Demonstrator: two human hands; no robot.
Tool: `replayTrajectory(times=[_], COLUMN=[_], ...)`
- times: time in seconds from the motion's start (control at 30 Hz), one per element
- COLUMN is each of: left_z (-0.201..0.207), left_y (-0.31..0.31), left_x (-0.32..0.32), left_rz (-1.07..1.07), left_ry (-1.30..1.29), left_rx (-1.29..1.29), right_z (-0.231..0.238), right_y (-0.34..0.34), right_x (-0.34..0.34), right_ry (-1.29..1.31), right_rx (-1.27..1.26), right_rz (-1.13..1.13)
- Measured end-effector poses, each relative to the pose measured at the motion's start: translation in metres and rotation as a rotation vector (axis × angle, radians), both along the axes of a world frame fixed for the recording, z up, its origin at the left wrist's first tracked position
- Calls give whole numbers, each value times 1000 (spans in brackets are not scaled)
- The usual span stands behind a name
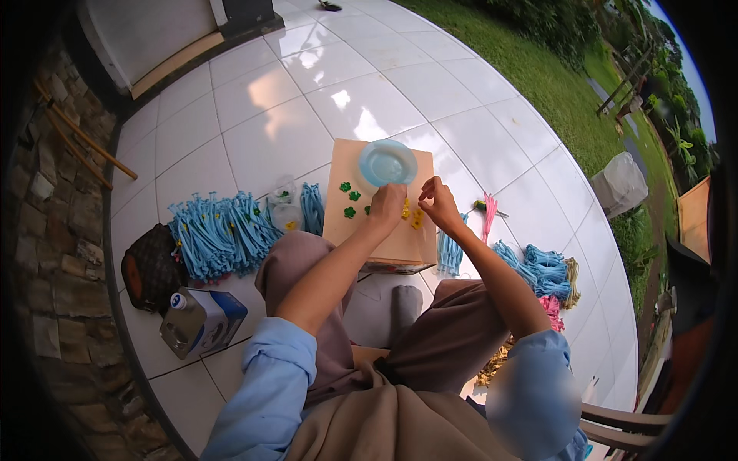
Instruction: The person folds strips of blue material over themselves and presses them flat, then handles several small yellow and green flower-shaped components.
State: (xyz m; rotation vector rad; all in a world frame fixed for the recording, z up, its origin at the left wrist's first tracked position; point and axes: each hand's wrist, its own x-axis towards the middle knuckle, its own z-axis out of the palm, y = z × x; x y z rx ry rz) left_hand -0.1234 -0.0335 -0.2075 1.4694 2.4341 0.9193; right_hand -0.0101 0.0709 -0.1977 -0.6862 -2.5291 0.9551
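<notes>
My left hand is closed over the tan cardboard box, just below the rim of a light blue bowl. What its fingertips hold, if anything, is hidden. My right hand is bent beside it, thumb and fingers drawn together; anything in this pinch is too small to name. Between the two hands lie small yellow flower-shaped pieces. Several green flower-shaped pieces are spread on the box left of my left hand.
Bundles of light blue cords lie at left, with a brown bag and a jerrycan nearer me. To the right are a pink bundle, a green-handled tool and more blue bundles. White tiles surround the box.
</notes>
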Motion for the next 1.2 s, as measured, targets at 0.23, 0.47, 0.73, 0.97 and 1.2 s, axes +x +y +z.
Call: replayTrajectory(times=[0.23,0.47,0.73,0.97,1.2], left_z=[13,60,57,61,45], left_y=[-4,-25,-31,-25,-22], left_x=[-3,-27,-36,-28,-23], left_rz=[-35,38,96,73,-186], left_ry=[296,-124,-95,-75,-109], left_rx=[-9,-261,-322,-415,-328], right_z=[-1,-5,-18,-10,7], right_y=[-22,-26,-23,-38,-21], right_x=[-4,-11,-14,-12,-16], right_ry=[-185,-192,104,-128,-82], right_rx=[173,234,92,376,-58], right_rz=[77,51,205,51,141])
